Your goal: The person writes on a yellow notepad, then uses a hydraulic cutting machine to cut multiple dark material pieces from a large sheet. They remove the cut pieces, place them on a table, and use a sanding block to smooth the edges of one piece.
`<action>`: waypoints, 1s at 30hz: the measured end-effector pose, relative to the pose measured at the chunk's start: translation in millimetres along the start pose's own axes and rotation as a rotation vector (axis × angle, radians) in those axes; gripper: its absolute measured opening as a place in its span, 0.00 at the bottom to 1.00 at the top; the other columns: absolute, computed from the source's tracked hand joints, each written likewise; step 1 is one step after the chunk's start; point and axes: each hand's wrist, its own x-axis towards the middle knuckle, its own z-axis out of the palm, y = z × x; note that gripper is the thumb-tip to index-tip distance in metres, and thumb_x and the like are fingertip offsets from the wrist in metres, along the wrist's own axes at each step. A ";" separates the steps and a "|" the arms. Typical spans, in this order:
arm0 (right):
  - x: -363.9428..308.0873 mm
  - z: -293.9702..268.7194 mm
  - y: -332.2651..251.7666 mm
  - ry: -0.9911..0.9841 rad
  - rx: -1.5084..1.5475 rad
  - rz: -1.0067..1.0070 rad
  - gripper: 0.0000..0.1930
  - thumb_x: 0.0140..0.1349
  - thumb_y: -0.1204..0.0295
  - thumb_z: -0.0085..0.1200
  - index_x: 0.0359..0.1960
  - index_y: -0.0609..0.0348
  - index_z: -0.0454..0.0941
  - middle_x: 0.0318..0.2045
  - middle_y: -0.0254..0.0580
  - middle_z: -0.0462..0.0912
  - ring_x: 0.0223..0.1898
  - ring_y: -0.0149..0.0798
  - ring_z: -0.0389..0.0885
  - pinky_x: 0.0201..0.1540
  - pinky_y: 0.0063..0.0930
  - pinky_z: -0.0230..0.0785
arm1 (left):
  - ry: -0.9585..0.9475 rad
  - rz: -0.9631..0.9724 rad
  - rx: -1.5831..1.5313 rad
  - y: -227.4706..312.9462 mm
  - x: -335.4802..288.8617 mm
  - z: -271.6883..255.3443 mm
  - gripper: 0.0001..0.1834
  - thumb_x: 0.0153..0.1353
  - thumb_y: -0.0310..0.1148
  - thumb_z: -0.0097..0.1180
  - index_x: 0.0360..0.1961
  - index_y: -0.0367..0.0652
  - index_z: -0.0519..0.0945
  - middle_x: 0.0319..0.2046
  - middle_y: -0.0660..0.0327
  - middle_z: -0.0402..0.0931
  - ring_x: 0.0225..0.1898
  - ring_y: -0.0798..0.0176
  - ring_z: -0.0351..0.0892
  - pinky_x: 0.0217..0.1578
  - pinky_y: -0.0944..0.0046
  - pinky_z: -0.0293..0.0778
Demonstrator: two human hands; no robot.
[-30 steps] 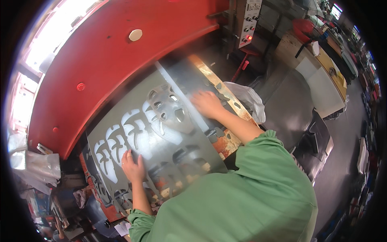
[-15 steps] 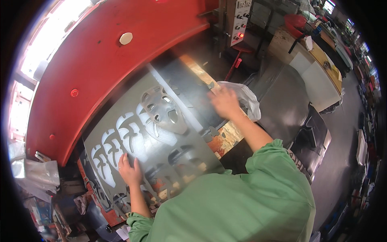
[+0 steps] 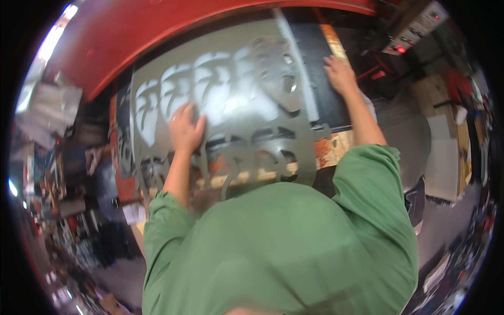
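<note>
A thin grey sheet (image 3: 239,37) with rows of cut-out shapes lies in front of me. My left hand (image 3: 187,127) rests flat on its middle-left part, between the cut-outs, fingers apart and holding nothing. On the sheet's right end sits a grey mask-shaped piece (image 3: 273,73) with holes in it, smeared by motion. My right hand (image 3: 340,75) is beyond the sheet's right edge, over a dark board (image 3: 313,47) beside a gold-brown strip (image 3: 331,38). Its fingers are stretched out, with nothing seen in them. A pale bar (image 3: 298,65) runs between sheet and board.
A large red machine beam (image 3: 210,18) spans the far side. At far right stands a control box (image 3: 417,29) with a lit red lamp. A white bag (image 3: 370,106) shows partly behind my right forearm. Clear plastic (image 3: 58,107) hangs at left; a wooden-topped cabinet (image 3: 441,157) stands right.
The view has swung round, so the sheet looks squarer and the beam is higher. My right hand has gone from beside the white bag to farther along the strip. My left hand stays on the sheet.
</note>
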 end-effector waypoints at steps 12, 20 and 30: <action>-99.8 -71.7 51.3 0.245 -0.304 0.542 0.18 0.64 0.65 0.55 0.53 0.58 0.80 0.52 0.47 0.82 0.55 0.51 0.79 0.57 0.41 0.70 | 0.126 0.001 -0.368 -8.2 1.2 -8.6 0.17 0.59 0.38 0.62 0.44 0.38 0.81 0.47 0.50 0.80 0.49 0.44 0.78 0.51 0.53 0.74; -59.5 -61.0 -128.4 0.208 0.456 0.174 0.28 0.60 0.59 0.63 0.57 0.65 0.76 0.53 0.57 0.80 0.55 0.54 0.78 0.60 0.40 0.69 | 0.147 0.034 -0.157 -49.1 -32.8 -64.8 0.18 0.57 0.36 0.66 0.46 0.38 0.81 0.48 0.50 0.80 0.49 0.46 0.79 0.52 0.53 0.74; 5.2 -64.3 -265.7 -0.331 -0.099 0.394 0.53 0.43 0.41 0.67 0.74 0.26 0.55 0.75 0.47 0.52 0.69 0.62 0.60 0.62 0.63 0.59 | 0.104 -0.638 0.225 -139.4 -95.2 -79.5 0.41 0.57 0.58 0.61 0.64 0.40 0.71 0.66 0.43 0.62 0.64 0.39 0.64 0.61 0.44 0.64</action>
